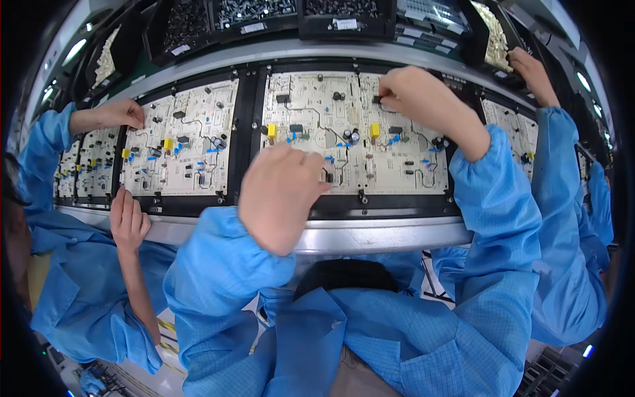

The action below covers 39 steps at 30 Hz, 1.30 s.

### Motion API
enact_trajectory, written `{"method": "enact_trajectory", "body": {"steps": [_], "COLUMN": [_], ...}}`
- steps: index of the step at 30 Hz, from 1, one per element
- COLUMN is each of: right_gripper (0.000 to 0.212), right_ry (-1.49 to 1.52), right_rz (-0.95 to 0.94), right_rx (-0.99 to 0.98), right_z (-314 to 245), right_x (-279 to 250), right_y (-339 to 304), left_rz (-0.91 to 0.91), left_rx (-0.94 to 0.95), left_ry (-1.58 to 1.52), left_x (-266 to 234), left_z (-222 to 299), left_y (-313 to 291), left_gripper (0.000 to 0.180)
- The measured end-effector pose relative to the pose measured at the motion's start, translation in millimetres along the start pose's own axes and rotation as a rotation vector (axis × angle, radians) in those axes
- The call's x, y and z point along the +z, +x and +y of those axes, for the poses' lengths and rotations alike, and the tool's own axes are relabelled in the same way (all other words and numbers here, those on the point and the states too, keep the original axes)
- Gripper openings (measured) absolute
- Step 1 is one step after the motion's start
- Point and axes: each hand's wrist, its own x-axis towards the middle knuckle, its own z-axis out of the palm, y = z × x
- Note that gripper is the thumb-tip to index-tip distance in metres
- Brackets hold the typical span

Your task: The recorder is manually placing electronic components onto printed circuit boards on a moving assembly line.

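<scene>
A white circuit board panel (311,119) lies in a black frame in front of me. Over its lower left part is my left hand (278,195), slightly blurred, its fingers curled down and pressed close. Whatever they hold is hidden; a small black part (329,177) stands beside the fingertips. At the panel's upper right, my right hand (417,96) pinches a small black block-shaped component (378,100) at the board surface. Around the hands the board carries yellow box-shaped parts (375,130), blue parts, and dark round capacitors (354,137).
Black bins (258,13) of small components line the far side, with pale parts in a bin (493,36) at right. A metal rail (390,235) runs along the near edge. Co-workers' hands work at the left panel (198,119) and the right bin.
</scene>
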Motion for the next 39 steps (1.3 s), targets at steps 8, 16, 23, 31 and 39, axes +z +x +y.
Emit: {"method": "enact_trajectory", "body": {"steps": [8,16,23,31,39], "right_gripper": [0.014,0.015,0.012,0.014,0.012], "right_ry": [0.035,-0.231,-0.023,-0.092,0.027], "right_rz": [0.243,0.150,0.121,0.262,0.129], "right_rx": [-0.153,-0.016,-0.020,-0.059,0.029], "right_z": [15.8,104.4,88.9,52.3,22.6], "right_x": [-34.2,-4.5,-13.0,-78.9,-86.6], "right_y": [98.5,176.4,168.1,115.1,71.8], "left_rz": [0.439,0.703,0.447,0.097,0.005], "left_rx": [-0.231,-0.320,-0.436,-0.474,-0.487], "left_ry": [0.208,0.112,0.291,-0.050,0.162], "left_x": [-39.9,-17.8,5.8,21.9,6.7], "left_z": [-193.2,-250.4,-337.1,-392.6,-438.2], "left_y": [131.9,161.5,168.7,194.8,184.9], "left_gripper": [0.021,0.024,0.029,0.034,0.038]}}
